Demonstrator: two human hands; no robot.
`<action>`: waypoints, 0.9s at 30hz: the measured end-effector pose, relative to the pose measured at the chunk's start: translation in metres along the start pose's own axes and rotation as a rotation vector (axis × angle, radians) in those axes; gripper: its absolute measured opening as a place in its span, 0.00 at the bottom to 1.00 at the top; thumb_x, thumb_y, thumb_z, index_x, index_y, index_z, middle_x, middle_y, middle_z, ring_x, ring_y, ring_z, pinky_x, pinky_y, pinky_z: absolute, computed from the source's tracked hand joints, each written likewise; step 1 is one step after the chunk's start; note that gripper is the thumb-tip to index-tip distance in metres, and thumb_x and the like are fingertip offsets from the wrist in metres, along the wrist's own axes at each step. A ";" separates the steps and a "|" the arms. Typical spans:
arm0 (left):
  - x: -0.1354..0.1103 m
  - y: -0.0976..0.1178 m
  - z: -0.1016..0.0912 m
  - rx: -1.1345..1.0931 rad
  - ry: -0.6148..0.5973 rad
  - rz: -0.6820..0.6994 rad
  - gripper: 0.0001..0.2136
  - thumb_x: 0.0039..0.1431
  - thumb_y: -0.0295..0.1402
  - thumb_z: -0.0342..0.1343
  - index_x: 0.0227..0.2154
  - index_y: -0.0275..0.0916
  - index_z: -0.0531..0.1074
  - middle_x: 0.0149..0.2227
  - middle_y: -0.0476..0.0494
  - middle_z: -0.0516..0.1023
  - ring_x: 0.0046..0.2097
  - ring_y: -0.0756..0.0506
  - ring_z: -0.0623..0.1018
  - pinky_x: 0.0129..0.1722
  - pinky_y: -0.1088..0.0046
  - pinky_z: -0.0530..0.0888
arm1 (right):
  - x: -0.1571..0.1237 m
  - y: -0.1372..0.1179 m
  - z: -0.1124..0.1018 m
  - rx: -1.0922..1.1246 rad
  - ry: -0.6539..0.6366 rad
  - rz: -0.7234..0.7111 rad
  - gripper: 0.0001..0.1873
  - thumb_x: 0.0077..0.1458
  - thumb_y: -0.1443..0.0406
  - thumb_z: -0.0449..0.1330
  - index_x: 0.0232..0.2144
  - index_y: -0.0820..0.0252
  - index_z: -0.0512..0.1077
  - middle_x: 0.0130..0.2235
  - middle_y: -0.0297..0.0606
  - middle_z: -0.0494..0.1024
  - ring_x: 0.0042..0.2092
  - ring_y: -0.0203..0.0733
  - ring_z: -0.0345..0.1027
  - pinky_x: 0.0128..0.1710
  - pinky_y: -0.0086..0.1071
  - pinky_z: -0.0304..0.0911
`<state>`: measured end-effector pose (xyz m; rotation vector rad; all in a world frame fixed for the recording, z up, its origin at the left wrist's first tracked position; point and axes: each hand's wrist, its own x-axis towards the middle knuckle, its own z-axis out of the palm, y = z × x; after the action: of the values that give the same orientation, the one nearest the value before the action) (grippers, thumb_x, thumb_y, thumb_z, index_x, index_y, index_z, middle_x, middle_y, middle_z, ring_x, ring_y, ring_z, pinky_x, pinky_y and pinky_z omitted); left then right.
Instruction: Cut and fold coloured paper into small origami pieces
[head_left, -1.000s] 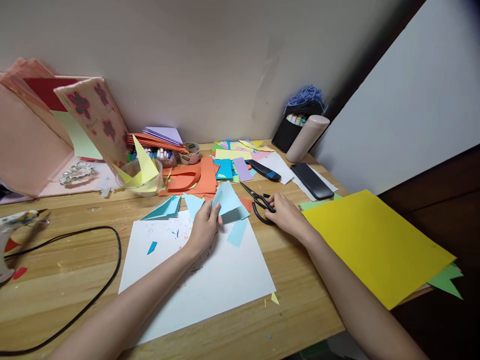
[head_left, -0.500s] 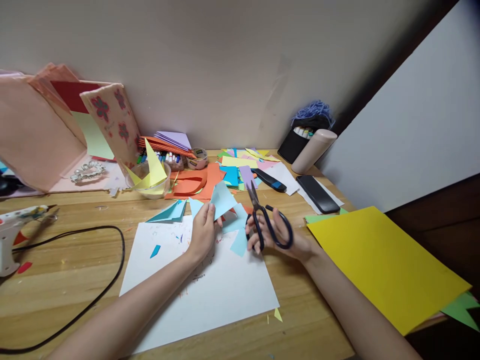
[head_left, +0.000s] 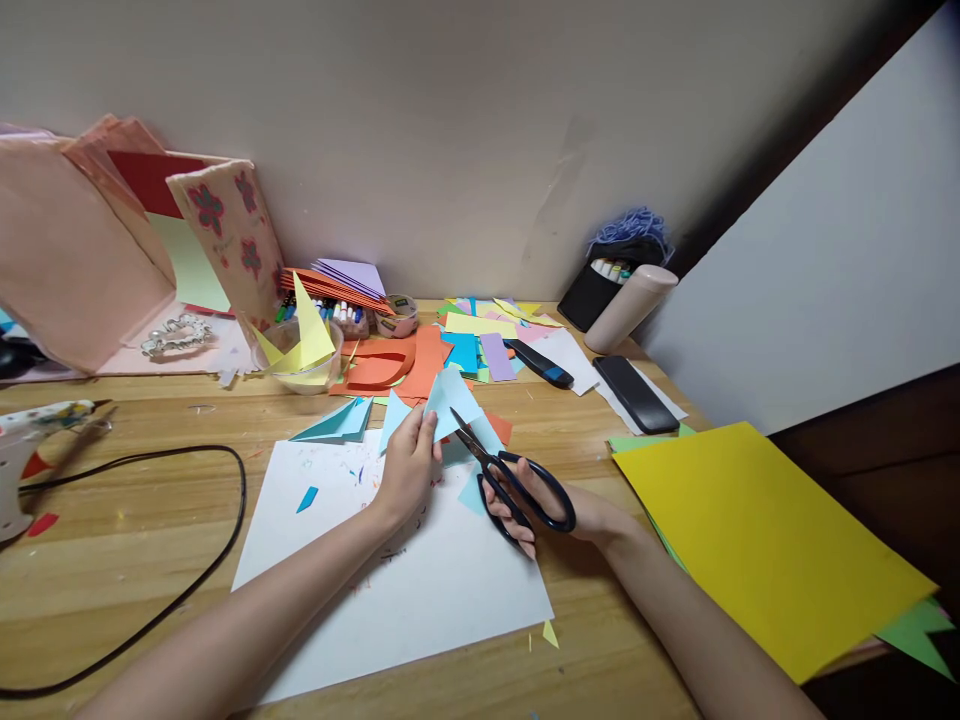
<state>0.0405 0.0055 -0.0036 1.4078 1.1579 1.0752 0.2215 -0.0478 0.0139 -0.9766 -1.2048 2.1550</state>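
Note:
Over the white sheet [head_left: 420,610], my left hand [head_left: 409,465] pinches a folded piece of light blue paper [head_left: 452,397]. My right hand [head_left: 525,510] is wrapped round the handles of black scissors [head_left: 491,465], whose blades point up and left with the tips against the paper's right side. Part of the paper is hidden behind the blades and my left fingers. Another light blue folded piece [head_left: 335,422] lies at the sheet's top edge, and a small blue scrap [head_left: 307,499] rests on the sheet.
Paper scraps [head_left: 420,365], a utility knife [head_left: 541,365] and a black phone [head_left: 634,394] lie behind my hands. A bowl [head_left: 304,370] holds yellow cut paper. At left are a glue gun [head_left: 30,450] and its cord [head_left: 244,500]; yellow sheets [head_left: 772,545] lie at right.
The scissors have swung left and down, bringing their tips from beside the light blue paper onto it. My left hand keeps its hold, with the paper turned slightly.

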 end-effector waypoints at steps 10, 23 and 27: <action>-0.003 0.002 0.000 -0.002 -0.008 -0.022 0.16 0.60 0.42 0.41 0.20 0.40 0.55 0.16 0.55 0.59 0.18 0.52 0.62 0.20 0.76 0.61 | 0.000 0.003 -0.002 0.011 0.019 -0.031 0.30 0.48 0.40 0.46 0.35 0.61 0.61 0.28 0.31 0.59 0.20 0.26 0.54 0.19 0.25 0.62; -0.003 0.001 0.001 0.034 0.016 0.009 0.16 0.61 0.42 0.41 0.21 0.40 0.56 0.17 0.55 0.59 0.19 0.53 0.63 0.21 0.78 0.62 | 0.001 0.007 -0.006 0.033 0.007 -0.036 0.30 0.49 0.40 0.45 0.35 0.62 0.61 0.27 0.30 0.59 0.20 0.25 0.55 0.19 0.24 0.62; -0.002 0.001 0.001 0.028 0.017 0.002 0.16 0.61 0.42 0.41 0.21 0.40 0.56 0.17 0.55 0.59 0.19 0.52 0.63 0.21 0.77 0.62 | 0.001 0.005 -0.004 0.023 0.014 -0.034 0.31 0.48 0.40 0.45 0.35 0.62 0.61 0.27 0.30 0.59 0.20 0.25 0.55 0.19 0.24 0.62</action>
<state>0.0413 0.0029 -0.0033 1.4242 1.1882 1.0785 0.2240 -0.0478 0.0077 -0.9531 -1.1786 2.1283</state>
